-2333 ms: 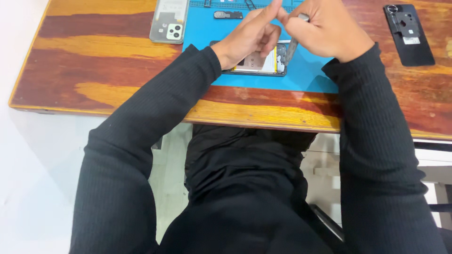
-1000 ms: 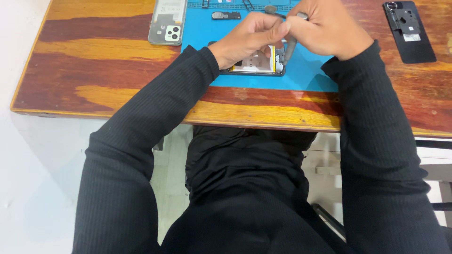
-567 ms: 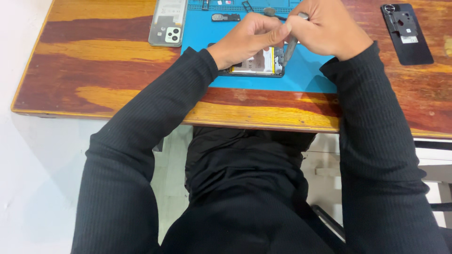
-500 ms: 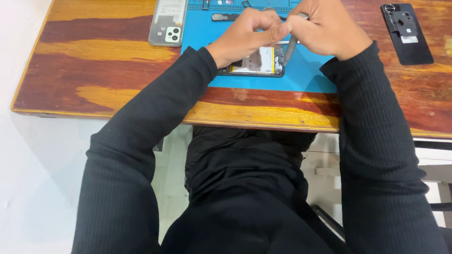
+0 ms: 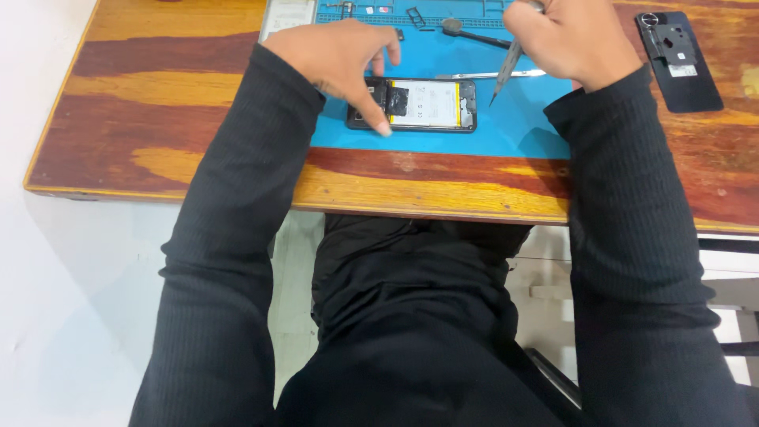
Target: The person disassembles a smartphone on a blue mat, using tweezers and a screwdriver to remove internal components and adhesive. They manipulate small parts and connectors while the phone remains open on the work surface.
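An opened phone with its back removed lies on a blue work mat, its battery showing. My left hand rests over the phone's left end, with the thumb pressed at its lower left corner. My right hand is above and right of the phone, closed on a thin metal tool whose tip points down toward the phone's right end. The tip hangs just clear of the phone.
A dark phone back cover lies on the wooden table at the far right. A screwdriver, long tweezers and small parts sit on the mat behind the phone. A pale phone part is at the mat's upper left.
My hands have come apart from over the phone. The left has slid to its left end, the right has lifted to the right with the tool, and the phone's inside is now uncovered.
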